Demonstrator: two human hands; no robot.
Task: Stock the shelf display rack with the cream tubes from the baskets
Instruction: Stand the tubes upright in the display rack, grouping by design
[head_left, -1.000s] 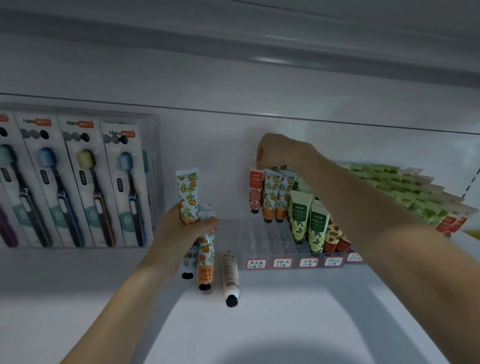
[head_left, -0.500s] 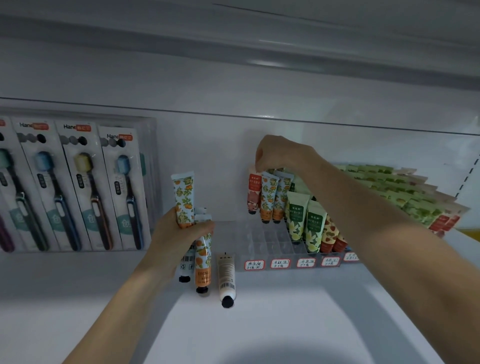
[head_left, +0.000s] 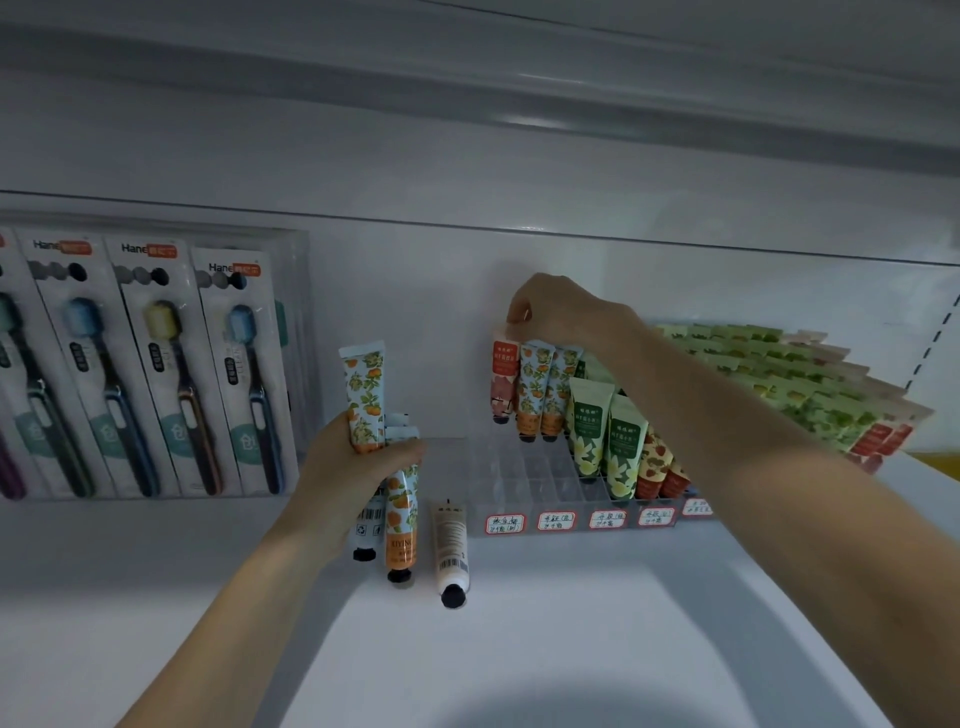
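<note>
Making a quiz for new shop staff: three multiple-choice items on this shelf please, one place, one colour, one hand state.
1. Where is the beige tube? A in the rack; B lying on the shelf; C in the right hand.
2. Its cap? A black; B white; C red.
3. The right hand is: A open; B pinching the red tube's top; C an empty fist.
Answers: B, it lies flat beside the left hand; A, the cap looks black; B, fingers close on that tube.
</note>
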